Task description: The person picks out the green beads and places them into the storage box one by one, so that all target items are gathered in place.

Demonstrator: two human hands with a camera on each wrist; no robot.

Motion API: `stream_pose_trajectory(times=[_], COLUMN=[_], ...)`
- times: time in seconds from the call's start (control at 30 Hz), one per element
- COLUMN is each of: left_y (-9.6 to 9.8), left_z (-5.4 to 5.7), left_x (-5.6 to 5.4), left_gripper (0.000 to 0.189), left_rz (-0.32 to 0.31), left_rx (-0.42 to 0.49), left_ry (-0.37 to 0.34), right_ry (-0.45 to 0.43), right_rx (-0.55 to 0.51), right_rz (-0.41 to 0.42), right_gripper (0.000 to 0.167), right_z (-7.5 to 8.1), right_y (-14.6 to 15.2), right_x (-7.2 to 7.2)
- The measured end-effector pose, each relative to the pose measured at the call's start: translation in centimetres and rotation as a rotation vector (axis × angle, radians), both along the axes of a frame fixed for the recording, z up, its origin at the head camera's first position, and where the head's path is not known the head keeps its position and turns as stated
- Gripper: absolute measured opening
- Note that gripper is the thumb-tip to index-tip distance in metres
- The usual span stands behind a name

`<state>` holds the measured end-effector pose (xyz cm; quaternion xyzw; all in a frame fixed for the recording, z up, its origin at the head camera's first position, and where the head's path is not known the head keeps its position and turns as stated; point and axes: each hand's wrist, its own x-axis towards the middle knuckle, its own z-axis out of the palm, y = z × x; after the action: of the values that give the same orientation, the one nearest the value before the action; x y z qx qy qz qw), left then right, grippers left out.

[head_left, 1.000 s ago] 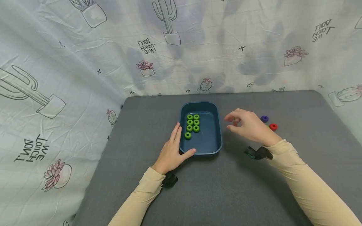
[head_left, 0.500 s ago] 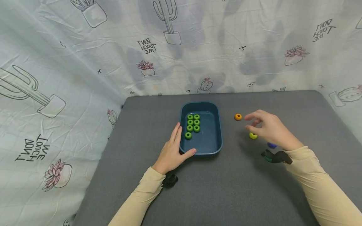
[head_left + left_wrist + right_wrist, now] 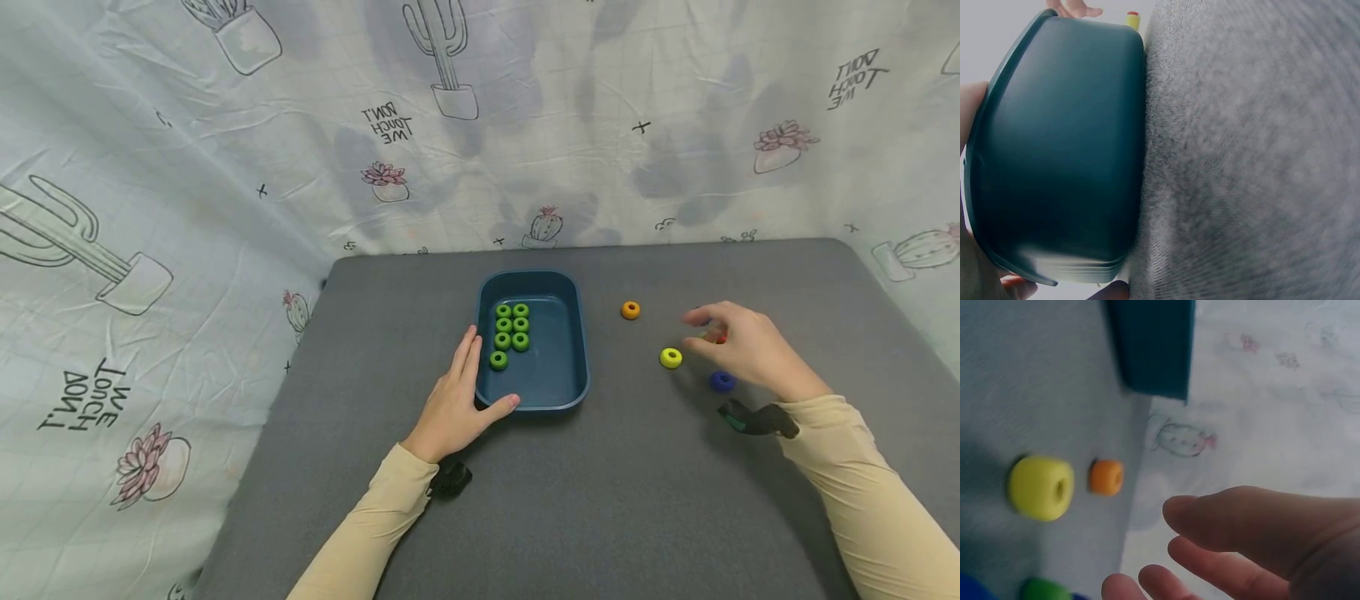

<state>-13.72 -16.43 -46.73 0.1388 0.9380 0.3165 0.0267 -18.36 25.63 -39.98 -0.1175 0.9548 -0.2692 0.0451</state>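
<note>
My left hand [image 3: 448,410] lies against the left side of a dark blue tray [image 3: 558,397], its fingers straight along the wall and the thumb over the near rim. Several green ring-shaped beads [image 3: 503,341] sit in two columns in the tray's left half. To the right of the tray, my right hand [image 3: 756,350] hovers over loose beads, thumb and index finger apart with nothing between them. Beneath it a red bead [image 3: 722,339] shows partly, and a green bead [image 3: 1046,590] appears in the right wrist view. A blue bead [image 3: 722,382] lies just below the hand.
A yellow bead [image 3: 671,358] and an orange bead [image 3: 631,310] lie on the grey table [image 3: 570,508] between the tray and my right hand. Behind the table's far edge hangs a white curtain [image 3: 300,108] with cactus prints.
My right hand has moved right, away from the tray, uncovering the orange, yellow and blue beads and partly covering the red one. The left hand and the tray stay put.
</note>
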Motion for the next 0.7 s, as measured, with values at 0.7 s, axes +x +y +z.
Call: stream_pose_trajectory(times=[0.7], left_y=[0.0], left_z=[-0.1], left_x=[0.0], left_gripper=[0.108], left_rz=[-0.005], left_rx=[0.009], left_ry=[0.015], right_ry=[0.023], right_rx=[0.026], right_rz=[-0.036], right_gripper=[0.039], right_z=[-4.2], right_y=[1.9], right_x=[-0.7])
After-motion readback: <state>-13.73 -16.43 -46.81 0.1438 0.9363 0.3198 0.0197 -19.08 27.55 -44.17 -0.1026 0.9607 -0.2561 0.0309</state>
